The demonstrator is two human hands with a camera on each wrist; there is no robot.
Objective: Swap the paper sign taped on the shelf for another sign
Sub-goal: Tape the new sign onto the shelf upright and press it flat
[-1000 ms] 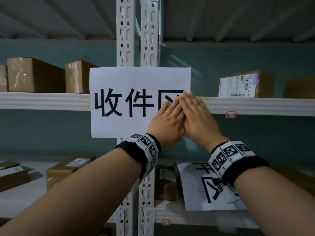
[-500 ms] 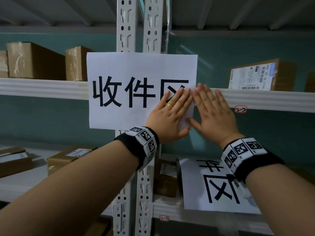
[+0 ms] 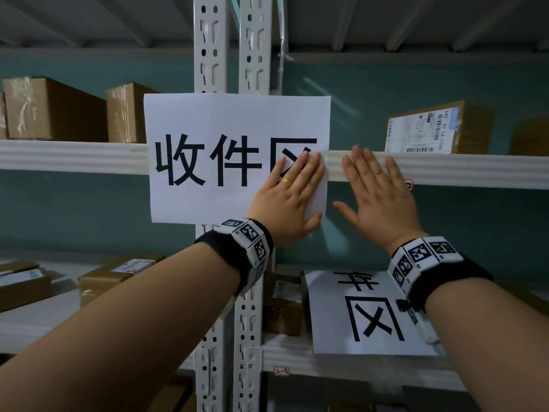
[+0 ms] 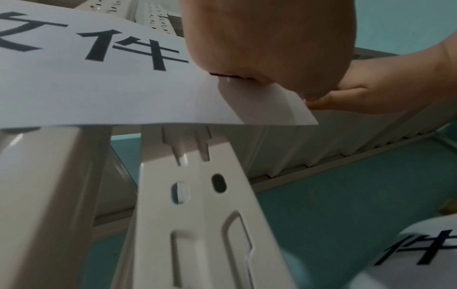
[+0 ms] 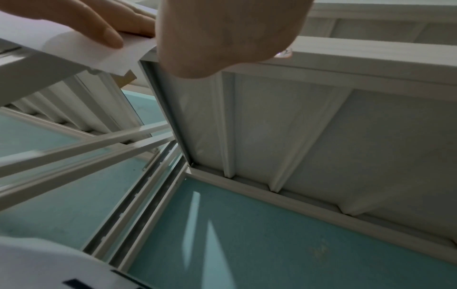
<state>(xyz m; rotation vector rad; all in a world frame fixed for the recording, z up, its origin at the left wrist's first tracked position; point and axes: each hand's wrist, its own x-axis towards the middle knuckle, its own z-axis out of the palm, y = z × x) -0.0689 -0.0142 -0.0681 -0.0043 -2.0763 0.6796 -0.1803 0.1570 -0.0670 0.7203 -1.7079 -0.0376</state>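
While the left hand (image 3: 292, 200) lies flat with its fingers straight on the right end of the hanging paper sign (image 3: 225, 138), it grips nothing; the palm simply presses the sheet against the front edge of the shelf (image 3: 445, 169), most likely to bed down tape at that end, though no tape can be made out in any view. The sign spans the two slotted uprights (image 3: 231, 40) just left of the pressing palm, its top edge above the fingertips and its bottom edge level with the wrist. From the left wrist view the lower right corner of the sheet curls free below the heel of the hand, so that corner looks unfixed. The right hand (image 3: 375, 197) is likewise spread and flat, holding nothing, just to the right of the sign's edge, with its fingers laid on the bare shelf lip and its palm in front of the gap beneath; I judge it is placed there to smooth outward from the paper or to steady the reach. Below the right wrist, on the next shelf down, a second sign (image 3: 350, 316) lies flat, probably the one taken down. Cardboard boxes (image 3: 53, 108) stand on the shelf well to the left of both hands, and a labelled parcel (image 3: 427, 129) sits above the right fingertips.
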